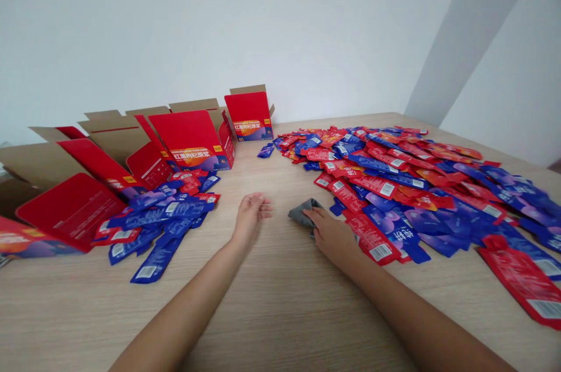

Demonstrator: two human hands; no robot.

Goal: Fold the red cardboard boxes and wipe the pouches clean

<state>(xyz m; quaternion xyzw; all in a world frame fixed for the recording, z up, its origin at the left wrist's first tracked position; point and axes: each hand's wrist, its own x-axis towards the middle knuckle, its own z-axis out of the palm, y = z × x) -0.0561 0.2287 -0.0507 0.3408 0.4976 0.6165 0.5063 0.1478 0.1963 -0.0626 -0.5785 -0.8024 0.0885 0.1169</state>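
Note:
My right hand (pixel 331 235) is closed on a folded grey cloth (pixel 302 212) that rests on the table, beside the near left edge of a large heap of red and blue sachets (pixel 394 232). To its left, my left hand (pixel 253 214) hovers over bare wood, slightly blurred, with its fingers apart and nothing in them. A smaller pile of mostly blue sachets (pixel 170 214) lies further left, in front of the cartons. Part of the cloth is hidden under my right fingers.
Several open red cartons (pixel 188 135) with raised brown flaps line the left side of the table (pixel 272 313). Another open carton (pixel 249 112) stands at the back near the wall. A small purple sachet (pixel 265 150) lies in front of it.

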